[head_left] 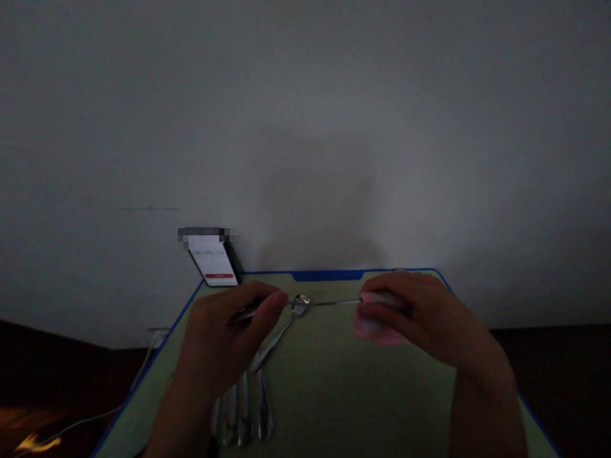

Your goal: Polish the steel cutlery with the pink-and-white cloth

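My left hand [229, 324] is closed around the handle of a metal piece of cutlery [334, 303], held level above the table. Its thin stem runs across to my right hand [415, 312], which pinches a pink cloth [382, 332] wrapped about the far end. The cloth and fingers cover that end, so I cannot tell whether it is a spoon or a fork. Below and between the hands lies a spoon [274, 348], its bowl pointing away from me. Several metal cutlery handles [244, 410] lie side by side near my left wrist.
A phone [217, 264] with a lit screen leans against the grey wall [315, 127] at the table's back left corner. The pale green table [363, 394] has a blue edge. A white cable [143, 366] hangs by its left side. The light is dim.
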`<act>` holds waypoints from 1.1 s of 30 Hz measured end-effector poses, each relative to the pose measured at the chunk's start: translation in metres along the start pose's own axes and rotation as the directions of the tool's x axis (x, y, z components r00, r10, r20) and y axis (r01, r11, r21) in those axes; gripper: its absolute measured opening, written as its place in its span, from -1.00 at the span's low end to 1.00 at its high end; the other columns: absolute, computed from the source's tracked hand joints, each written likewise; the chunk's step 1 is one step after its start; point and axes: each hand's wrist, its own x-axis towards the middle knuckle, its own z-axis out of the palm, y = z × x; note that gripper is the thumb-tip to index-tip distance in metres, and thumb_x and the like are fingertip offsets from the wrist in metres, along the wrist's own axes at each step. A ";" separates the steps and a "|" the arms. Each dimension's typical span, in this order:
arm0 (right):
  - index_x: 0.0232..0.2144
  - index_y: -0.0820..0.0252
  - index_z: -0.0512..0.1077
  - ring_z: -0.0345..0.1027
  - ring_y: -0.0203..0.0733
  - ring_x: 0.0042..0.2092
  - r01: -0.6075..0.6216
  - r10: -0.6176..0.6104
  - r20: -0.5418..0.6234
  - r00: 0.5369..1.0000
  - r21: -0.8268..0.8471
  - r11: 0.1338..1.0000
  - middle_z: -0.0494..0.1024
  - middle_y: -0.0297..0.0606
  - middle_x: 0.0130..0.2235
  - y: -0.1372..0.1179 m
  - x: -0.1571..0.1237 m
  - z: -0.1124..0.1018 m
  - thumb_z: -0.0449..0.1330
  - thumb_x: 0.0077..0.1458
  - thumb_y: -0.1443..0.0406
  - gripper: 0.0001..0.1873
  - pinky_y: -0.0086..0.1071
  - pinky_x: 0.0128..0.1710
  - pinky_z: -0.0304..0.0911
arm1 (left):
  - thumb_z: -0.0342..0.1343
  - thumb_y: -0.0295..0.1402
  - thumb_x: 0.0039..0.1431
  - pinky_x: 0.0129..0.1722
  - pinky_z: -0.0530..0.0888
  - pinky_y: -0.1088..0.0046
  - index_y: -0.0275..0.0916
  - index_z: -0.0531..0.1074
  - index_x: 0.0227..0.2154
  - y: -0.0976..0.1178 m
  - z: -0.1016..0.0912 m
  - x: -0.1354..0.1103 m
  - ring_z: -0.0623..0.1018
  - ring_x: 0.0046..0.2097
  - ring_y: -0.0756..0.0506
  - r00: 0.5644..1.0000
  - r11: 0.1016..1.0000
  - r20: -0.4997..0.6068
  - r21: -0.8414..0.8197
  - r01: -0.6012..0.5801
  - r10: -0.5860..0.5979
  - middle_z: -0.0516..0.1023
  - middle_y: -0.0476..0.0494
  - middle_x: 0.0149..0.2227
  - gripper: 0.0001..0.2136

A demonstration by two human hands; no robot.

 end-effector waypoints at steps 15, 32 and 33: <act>-0.27 0.17 0.38 0.35 -0.27 -0.33 0.044 -0.055 0.190 0.980 0.060 0.997 0.52 -0.27 -0.34 -0.023 0.020 0.034 0.03 0.13 0.10 -0.71 -0.41 -0.33 0.11 | -0.02 -0.20 0.15 -0.60 0.18 0.58 -0.26 0.41 -0.67 0.011 0.024 0.002 0.32 -0.64 0.07 0.962 0.996 0.260 -0.030 -0.080 0.085 0.36 0.06 -0.72 -0.64; -0.27 0.06 0.47 0.39 -0.29 -0.28 -0.044 0.041 0.087 0.995 0.024 0.999 0.56 -0.36 -0.30 -0.008 0.010 0.012 0.10 0.10 0.21 -0.82 -0.42 -0.29 0.14 | -0.11 -0.20 0.21 -0.61 0.25 0.57 -0.27 0.45 -0.64 0.020 0.037 0.003 0.43 -0.62 0.01 0.990 0.984 0.114 -0.146 0.105 -0.089 0.48 -0.01 -0.67 -0.58; -0.27 0.07 0.46 0.39 -0.29 -0.30 -0.028 0.025 0.088 0.996 0.027 0.999 0.56 -0.36 -0.31 -0.013 0.013 0.016 0.11 0.10 0.21 -0.82 -0.43 -0.31 0.14 | -0.12 -0.22 0.21 -0.62 0.23 0.58 -0.27 0.44 -0.66 0.022 0.039 0.002 0.41 -0.63 0.03 0.990 0.986 0.123 -0.147 0.082 -0.064 0.46 0.01 -0.69 -0.58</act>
